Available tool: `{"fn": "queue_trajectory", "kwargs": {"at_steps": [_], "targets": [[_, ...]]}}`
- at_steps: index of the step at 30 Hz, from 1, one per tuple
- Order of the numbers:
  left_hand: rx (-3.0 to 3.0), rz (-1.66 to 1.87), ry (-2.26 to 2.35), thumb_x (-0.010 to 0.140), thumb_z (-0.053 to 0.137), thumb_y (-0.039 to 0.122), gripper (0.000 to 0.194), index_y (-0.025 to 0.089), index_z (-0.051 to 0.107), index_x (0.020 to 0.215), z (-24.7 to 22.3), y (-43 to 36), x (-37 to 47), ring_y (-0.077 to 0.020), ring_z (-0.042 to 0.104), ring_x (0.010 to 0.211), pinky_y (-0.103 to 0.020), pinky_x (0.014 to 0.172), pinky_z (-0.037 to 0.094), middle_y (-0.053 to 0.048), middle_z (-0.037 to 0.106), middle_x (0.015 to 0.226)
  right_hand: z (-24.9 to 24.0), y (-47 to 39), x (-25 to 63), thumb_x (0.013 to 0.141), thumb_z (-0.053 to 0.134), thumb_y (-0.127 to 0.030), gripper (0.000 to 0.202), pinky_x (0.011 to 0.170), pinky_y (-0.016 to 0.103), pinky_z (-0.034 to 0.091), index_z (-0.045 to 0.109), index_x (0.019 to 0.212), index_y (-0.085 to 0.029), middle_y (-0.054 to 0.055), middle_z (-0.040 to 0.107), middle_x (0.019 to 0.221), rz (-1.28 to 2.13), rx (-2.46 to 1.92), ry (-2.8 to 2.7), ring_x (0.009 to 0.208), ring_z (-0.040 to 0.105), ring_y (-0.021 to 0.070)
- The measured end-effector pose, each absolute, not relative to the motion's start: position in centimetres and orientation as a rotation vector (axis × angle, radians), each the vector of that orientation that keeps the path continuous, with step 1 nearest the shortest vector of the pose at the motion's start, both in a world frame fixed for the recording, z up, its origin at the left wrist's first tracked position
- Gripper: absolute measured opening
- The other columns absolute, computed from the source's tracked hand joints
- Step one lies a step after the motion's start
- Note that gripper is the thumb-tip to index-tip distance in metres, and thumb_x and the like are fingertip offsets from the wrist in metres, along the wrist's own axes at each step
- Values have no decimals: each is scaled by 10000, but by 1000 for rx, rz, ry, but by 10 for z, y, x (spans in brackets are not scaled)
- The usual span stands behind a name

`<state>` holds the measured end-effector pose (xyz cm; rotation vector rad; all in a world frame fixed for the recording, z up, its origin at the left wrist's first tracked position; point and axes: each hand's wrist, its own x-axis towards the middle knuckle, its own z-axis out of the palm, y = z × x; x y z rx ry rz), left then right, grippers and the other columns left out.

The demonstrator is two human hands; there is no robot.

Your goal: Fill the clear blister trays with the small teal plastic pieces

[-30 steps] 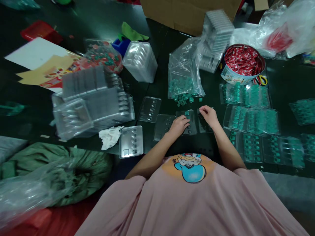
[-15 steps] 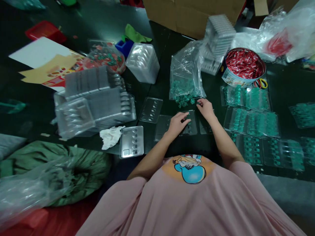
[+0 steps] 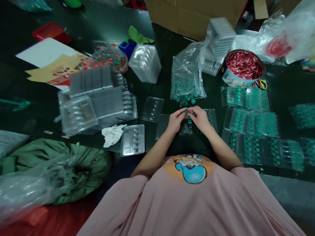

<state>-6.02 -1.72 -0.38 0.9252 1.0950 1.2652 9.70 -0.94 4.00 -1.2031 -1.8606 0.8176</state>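
Observation:
My left hand (image 3: 176,121) and my right hand (image 3: 199,118) meet above a clear plastic tray (image 3: 183,130). Between their fingertips is a small green piece (image 3: 187,111), pinched from both sides. Green pieces also show in the tray's slots just below it. A loose pile of green pieces (image 3: 185,99) lies beyond my hands, at the mouth of a clear bag (image 3: 188,65). To the right of my right hand is another clear tray (image 3: 211,117), and a further one (image 3: 162,124) is beside my left hand.
Stacked clear trays (image 3: 98,98) stand at the left. Trays filled with green pieces (image 3: 253,121) cover the right side. Behind them is a round tin (image 3: 240,80) of red wrapped pieces. A cardboard box (image 3: 192,16) stands at the back, and a white tissue (image 3: 112,135) lies at the left front.
My right hand has moved left from beside the loose pile to my left hand. Both hands now pinch a green piece over the tray. The view has shifted slightly.

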Motion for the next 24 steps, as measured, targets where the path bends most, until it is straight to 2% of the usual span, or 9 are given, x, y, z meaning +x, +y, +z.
{"fn": "queue_trajectory", "kwargs": {"at_steps": [5, 8, 11, 15, 19, 24], "targets": [[897, 1236, 1026, 723, 786, 523, 548, 179, 687, 1138, -1, -22, -56, -205, 698, 968, -358, 878, 571, -90, 734, 1088, 39, -13, 91, 913, 506, -168, 280, 911, 376, 509, 664, 1141, -206, 96, 655, 1041, 609, -1194, -2021, 980, 603, 228], [839, 1220, 988, 767, 748, 544, 508, 200, 651, 1128, -1, -23, -54, -191, 697, 983, -340, 875, 571, -81, 719, 1098, 40, -16, 87, 912, 495, -175, 302, 919, 411, 493, 641, 1176, -196, 113, 647, 1061, 494, -1245, -2100, 998, 576, 260], [789, 1175, 957, 815, 712, 530, 440, 215, 619, 1107, -2, -23, -54, -181, 699, 988, -343, 878, 569, -72, 708, 1102, 40, -15, 85, 888, 482, -150, 282, 893, 422, 486, 636, 1122, -185, 116, 648, 1016, 446, -1300, -2103, 967, 570, 270], [767, 1185, 951, 834, 697, 524, 386, 201, 598, 1021, -4, -21, -56, -185, 698, 995, -375, 913, 556, -72, 707, 1045, 38, -9, 85, 810, 503, -116, 244, 837, 368, 504, 602, 1012, -210, 75, 639, 931, 592, -1294, -1974, 880, 588, 223], [763, 1206, 999, 827, 695, 543, 390, 191, 590, 961, -7, -19, -57, -173, 687, 974, -370, 926, 548, -64, 700, 990, 35, -4, 85, 752, 547, -154, 222, 750, 305, 504, 569, 960, -230, 12, 614, 838, 867, -1265, -1794, 762, 584, 163], [756, 1252, 1055, 828, 710, 491, 341, 190, 605, 950, -10, -19, -56, -145, 681, 878, -332, 867, 554, -37, 689, 914, 31, -4, 86, 717, 567, -190, 220, 697, 272, 476, 587, 933, -222, -27, 583, 768, 1041, -1249, -1649, 700, 555, 130]]}}
